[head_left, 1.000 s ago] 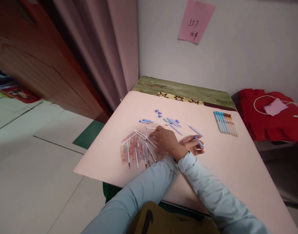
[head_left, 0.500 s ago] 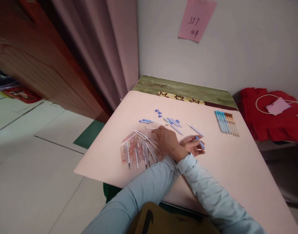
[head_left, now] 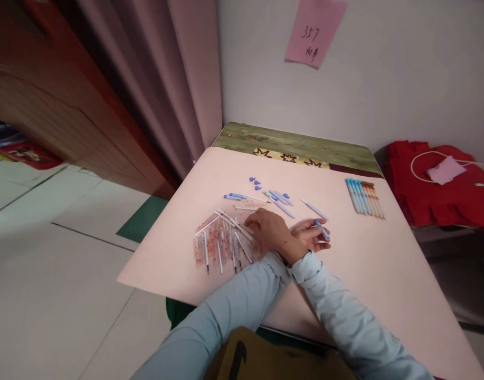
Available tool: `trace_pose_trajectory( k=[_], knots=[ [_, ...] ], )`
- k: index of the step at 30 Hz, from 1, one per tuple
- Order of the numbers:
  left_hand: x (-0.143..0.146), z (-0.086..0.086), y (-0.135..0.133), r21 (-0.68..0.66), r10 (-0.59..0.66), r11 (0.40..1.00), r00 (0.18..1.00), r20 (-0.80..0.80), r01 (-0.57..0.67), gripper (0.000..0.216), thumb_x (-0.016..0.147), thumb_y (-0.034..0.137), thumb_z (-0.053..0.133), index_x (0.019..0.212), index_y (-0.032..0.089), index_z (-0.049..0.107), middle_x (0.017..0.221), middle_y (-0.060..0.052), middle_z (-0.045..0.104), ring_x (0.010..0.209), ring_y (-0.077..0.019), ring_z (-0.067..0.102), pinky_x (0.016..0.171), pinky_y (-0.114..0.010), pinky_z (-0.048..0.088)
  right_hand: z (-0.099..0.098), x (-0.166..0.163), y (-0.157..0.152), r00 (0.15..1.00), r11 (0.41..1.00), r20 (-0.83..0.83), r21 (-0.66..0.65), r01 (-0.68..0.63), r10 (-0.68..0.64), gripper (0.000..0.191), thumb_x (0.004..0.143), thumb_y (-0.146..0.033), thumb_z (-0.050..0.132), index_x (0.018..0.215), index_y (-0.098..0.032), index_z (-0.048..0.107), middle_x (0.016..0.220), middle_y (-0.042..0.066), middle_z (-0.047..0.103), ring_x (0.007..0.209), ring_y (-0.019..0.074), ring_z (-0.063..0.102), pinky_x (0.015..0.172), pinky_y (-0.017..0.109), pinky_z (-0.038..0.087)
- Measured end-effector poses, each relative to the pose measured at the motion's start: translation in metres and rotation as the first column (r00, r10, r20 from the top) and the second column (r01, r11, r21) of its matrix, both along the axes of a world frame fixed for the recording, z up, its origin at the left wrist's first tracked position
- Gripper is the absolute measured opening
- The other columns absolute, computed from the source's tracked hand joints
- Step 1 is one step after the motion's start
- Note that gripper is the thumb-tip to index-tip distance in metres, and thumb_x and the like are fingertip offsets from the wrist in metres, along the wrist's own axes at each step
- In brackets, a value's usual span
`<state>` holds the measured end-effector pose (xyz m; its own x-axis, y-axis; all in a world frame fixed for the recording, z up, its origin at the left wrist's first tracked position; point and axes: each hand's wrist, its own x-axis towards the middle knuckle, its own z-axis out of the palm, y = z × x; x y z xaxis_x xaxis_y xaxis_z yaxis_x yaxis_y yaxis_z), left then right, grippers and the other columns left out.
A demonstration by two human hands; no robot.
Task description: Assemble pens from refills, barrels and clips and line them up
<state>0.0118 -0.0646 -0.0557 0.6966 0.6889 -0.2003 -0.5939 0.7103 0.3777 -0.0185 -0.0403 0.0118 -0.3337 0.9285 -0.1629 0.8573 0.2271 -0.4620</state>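
Note:
My forearms cross, the right over the left. My left hand (head_left: 310, 235) lies palm up on the right side, its fingers curled round a short blue pen part (head_left: 322, 230). Over to the left, my right hand (head_left: 270, 230) reaches down with bent fingers at the edge of a heap of white pen refills (head_left: 221, 255); its fingertips are partly hidden, so what they pinch cannot be made out. Clear printed tubes (head_left: 214, 240) lie among the refills. Beyond the hands are lavender pen barrels (head_left: 283, 207), one lone barrel (head_left: 314, 209), and several small blue caps (head_left: 257, 182).
A row of blue and brown pens (head_left: 364, 198) lies at the table's right. The pale sheet (head_left: 368, 285) covers most of the table, with a green wood-pattern strip (head_left: 289, 138) behind. Red cloth (head_left: 404, 179) with a cable is on the right; a wooden panel (head_left: 87, 121) rises on the left.
My right hand's fingers have drawn in and bent down at the edge of the refill heap. My left hand keeps hold of the blue pen part. The view has shifted slightly.

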Motion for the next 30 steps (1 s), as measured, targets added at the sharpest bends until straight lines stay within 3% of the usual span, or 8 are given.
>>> trace_pose_trajectory(
  k=[7, 13, 24, 30],
  knots=[
    [0.001, 0.002, -0.002, 0.021, 0.031, 0.999, 1.0, -0.001, -0.031, 0.033, 0.075, 0.022, 0.076, 0.105, 0.013, 0.065, 0.083, -0.005, 0.063, 0.07, -0.0135, 0.062, 0.07, -0.032, 0.051, 0.002, 0.001, -0.006, 0.997, 0.991, 0.004, 0.107, 0.079, -0.079, 0.03, 0.097, -0.022, 0.045, 0.109, -0.028, 0.072, 0.112, 0.003, 0.066, 0.094, 0.0155, 0.064, 0.076, 0.025, 0.044],
    [0.0, 0.004, -0.002, 0.018, 0.013, 1.0, 1.0, -0.006, -0.013, 0.034, 0.075, 0.023, 0.077, 0.105, 0.013, 0.065, 0.084, -0.005, 0.063, 0.07, -0.0134, 0.063, 0.071, -0.032, 0.051, 0.003, -0.001, -0.007, 0.999, 0.997, 0.014, 0.066, 0.049, -0.05, 0.027, 0.093, -0.018, 0.048, 0.096, -0.025, 0.073, 0.107, 0.002, 0.067, 0.094, 0.0147, 0.064, 0.077, 0.024, 0.043],
    [-0.001, 0.007, -0.003, 0.016, 0.03, 0.999, 1.0, -0.007, -0.03, 0.032, 0.075, 0.022, 0.076, 0.104, 0.013, 0.065, 0.083, -0.005, 0.063, 0.069, -0.0132, 0.062, 0.07, -0.031, 0.05, -0.004, 0.001, -0.007, 0.994, 0.987, -0.024, 0.116, 0.107, -0.105, 0.029, 0.097, -0.022, 0.046, 0.111, -0.027, 0.07, 0.113, 0.003, 0.067, 0.1, 0.0164, 0.063, 0.082, 0.026, 0.044],
    [-0.001, 0.006, -0.001, -0.002, 0.01, 1.0, 1.0, -0.014, -0.011, 0.031, 0.075, 0.02, 0.075, 0.103, 0.013, 0.065, 0.084, -0.005, 0.063, 0.069, -0.0135, 0.062, 0.072, -0.033, 0.051, -0.006, -0.004, -0.004, 0.998, 0.993, -0.033, 0.099, 0.063, -0.06, 0.031, 0.096, -0.021, 0.047, 0.117, -0.03, 0.069, 0.114, 0.002, 0.066, 0.1, 0.0162, 0.063, 0.082, 0.025, 0.044]
  ],
)
